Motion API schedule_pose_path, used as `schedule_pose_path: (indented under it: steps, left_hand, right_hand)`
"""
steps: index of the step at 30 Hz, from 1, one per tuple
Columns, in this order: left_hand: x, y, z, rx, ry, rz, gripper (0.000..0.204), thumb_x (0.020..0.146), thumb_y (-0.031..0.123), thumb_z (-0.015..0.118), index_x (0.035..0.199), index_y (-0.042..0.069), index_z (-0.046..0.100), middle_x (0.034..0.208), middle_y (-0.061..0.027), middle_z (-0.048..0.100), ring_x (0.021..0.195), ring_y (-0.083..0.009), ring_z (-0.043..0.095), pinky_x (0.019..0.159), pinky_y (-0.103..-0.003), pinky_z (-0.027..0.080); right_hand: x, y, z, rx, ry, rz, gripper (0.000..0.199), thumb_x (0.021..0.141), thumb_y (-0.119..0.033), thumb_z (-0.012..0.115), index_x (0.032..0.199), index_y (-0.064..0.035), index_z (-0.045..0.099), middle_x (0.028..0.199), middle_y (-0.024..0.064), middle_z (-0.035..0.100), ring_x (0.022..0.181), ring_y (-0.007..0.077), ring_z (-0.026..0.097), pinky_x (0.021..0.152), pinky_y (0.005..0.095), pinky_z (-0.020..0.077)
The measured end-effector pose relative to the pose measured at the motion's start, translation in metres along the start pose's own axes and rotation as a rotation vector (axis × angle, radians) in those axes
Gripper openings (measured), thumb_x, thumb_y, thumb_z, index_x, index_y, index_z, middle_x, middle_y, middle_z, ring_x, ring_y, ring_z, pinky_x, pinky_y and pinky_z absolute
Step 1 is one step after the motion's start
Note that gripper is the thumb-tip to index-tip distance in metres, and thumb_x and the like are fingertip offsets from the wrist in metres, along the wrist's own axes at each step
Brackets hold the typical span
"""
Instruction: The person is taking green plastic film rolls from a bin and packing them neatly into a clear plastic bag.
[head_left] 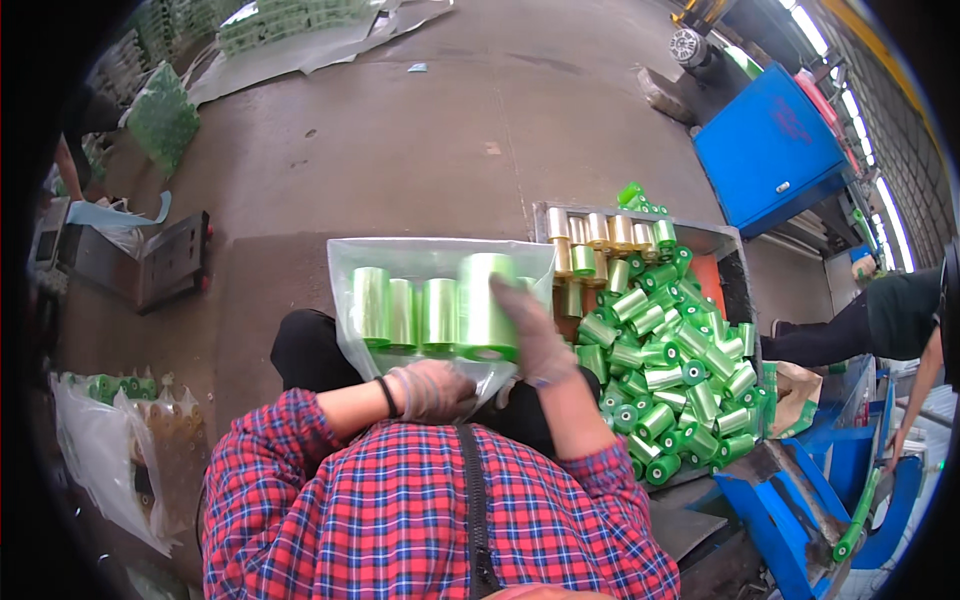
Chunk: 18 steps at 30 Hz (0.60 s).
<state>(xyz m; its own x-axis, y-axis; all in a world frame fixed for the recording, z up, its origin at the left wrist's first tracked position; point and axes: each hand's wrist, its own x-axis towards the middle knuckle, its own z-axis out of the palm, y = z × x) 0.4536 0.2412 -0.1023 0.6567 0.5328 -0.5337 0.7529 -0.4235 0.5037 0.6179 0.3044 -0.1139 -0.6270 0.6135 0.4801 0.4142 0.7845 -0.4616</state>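
Note:
A clear plastic bag (400, 257) lies before me with its near side toward my body. Several shiny rolls of pale green film (370, 305) stand in a row inside it. My left hand (435, 389), in a grey work glove, is closed on the bag's near edge. My right hand (530, 335), gloved and smeared by motion, grips a larger-looking film roll (486, 300) from its right side, at the right end of the row. The hand's fingers partly hide that roll, and I cannot tell whether it is fully inside the bag.
To my right, a grey-rimmed bin (738, 290) holds a heap of green rolls (660, 350) and several gold rolls (597, 232). Beyond it stands a blue cabinet (770, 150). A co-worker's arm (918, 390) reaches in at far right. Filled bags (130, 450) lie left.

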Motion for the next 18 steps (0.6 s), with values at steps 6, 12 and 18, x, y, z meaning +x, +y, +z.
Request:
schedule_pose_path:
  steps: [6,12,18]
  left_hand:
    - [-0.105,-0.061,0.020,0.126,1.232,-0.051,0.032,0.079,0.013,0.053,0.109,0.002,0.053,0.106,-0.0158,0.057,0.094,-0.0268,0.056,0.084,-0.034,0.044]
    - [-0.128,-0.193,0.080,-0.074,1.460,-0.815,0.041,0.086,0.027,0.048,0.115,-0.002,0.049,0.111,-0.0185,0.052,0.104,-0.0314,0.049,0.091,-0.038,0.037]
    - [-0.118,-0.247,0.098,-0.188,1.561,-0.838,0.029,0.087,0.014,0.049,0.111,0.000,0.052,0.100,-0.0087,0.054,0.095,-0.0184,0.051,0.085,-0.030,0.041]
  right_hand:
    - [0.084,-0.029,0.066,-0.111,-0.634,0.762,0.070,0.082,-0.053,0.045,0.114,0.0097,0.042,0.099,0.0260,0.058,0.089,0.0336,0.059,0.076,0.0408,0.0468]
    - [0.022,0.050,-0.015,-0.201,0.497,0.279,0.024,0.076,-0.023,0.062,0.092,-0.0047,0.059,0.074,0.0114,0.062,0.067,0.0291,0.060,0.065,0.0361,0.0488]
    - [-0.119,0.241,-0.017,-0.416,0.059,1.538,0.059,0.065,-0.051,0.065,0.104,-0.0076,0.058,0.109,0.0180,0.056,0.100,0.0321,0.051,0.085,0.0431,0.0403]
